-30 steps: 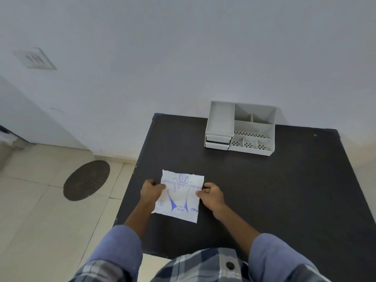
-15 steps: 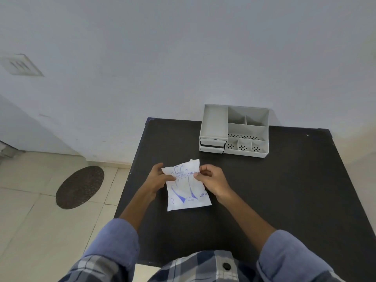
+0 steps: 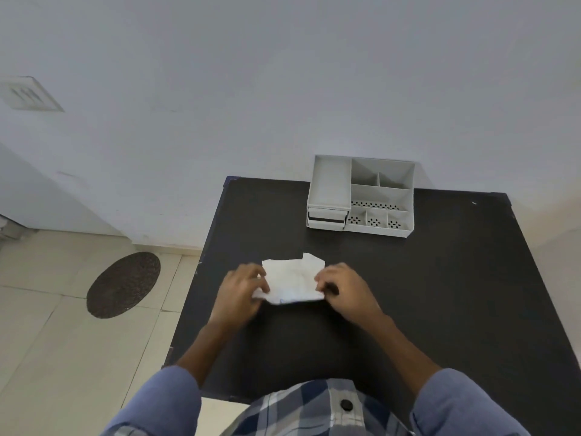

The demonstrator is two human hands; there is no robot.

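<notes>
A white plastic packet (image 3: pixel 294 281) lies over the middle left of the black table (image 3: pixel 424 294), its plain white side up and only a trace of blue print at its near edge. My left hand (image 3: pixel 240 292) pinches its left edge with curled fingers. My right hand (image 3: pixel 341 286) pinches its right edge the same way. The packet looks folded or turned over between the two hands, with an uneven flap sticking out at its far edge.
A grey desk organiser (image 3: pixel 361 196) with several compartments and a small drawer stands at the table's far edge against the white wall. A dark oval mat (image 3: pixel 123 284) lies on the tiled floor to the left of the table.
The packet showed its blue printed face and lay flat; both hands lifted it and turned it over, so the plain white side now shows. The hands moved slightly away from me.
</notes>
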